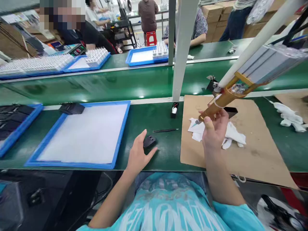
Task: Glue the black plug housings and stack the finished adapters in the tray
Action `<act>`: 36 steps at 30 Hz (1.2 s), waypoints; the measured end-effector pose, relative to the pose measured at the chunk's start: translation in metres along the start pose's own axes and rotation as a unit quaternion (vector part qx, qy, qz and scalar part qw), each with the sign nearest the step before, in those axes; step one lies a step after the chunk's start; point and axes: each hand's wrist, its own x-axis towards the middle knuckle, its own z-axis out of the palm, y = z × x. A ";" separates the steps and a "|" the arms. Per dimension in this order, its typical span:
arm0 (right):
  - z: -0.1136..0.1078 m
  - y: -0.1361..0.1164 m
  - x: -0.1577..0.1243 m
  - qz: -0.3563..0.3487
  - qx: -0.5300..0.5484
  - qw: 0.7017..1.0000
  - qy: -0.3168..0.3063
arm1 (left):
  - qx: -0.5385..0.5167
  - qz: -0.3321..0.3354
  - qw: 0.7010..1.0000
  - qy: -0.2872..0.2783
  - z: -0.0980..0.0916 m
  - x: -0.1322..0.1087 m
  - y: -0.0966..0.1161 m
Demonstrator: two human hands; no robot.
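Observation:
My right hand is wrapped round an amber dispensing syringe, held tilted with its narrow tip low and to the left. That tip hangs over white paper scraps on a brown cardboard sheet. Beside a small black block on the green bench, my left hand is open, thumb and fingers spread to either side of it. Whether the hand touches the block I cannot tell. Tweezers lie just beyond, and a small black part with a white patch stands near the post.
A blue-rimmed tray lies to the left, with black blocks at its far corner. A white post rises ahead. White gloves lie at right. Across the bench are trays of white parts and several people.

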 end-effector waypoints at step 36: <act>0.002 0.007 0.003 0.012 0.017 0.999 0.049 | 0.273 -0.185 0.935 0.129 -0.144 0.102 -0.159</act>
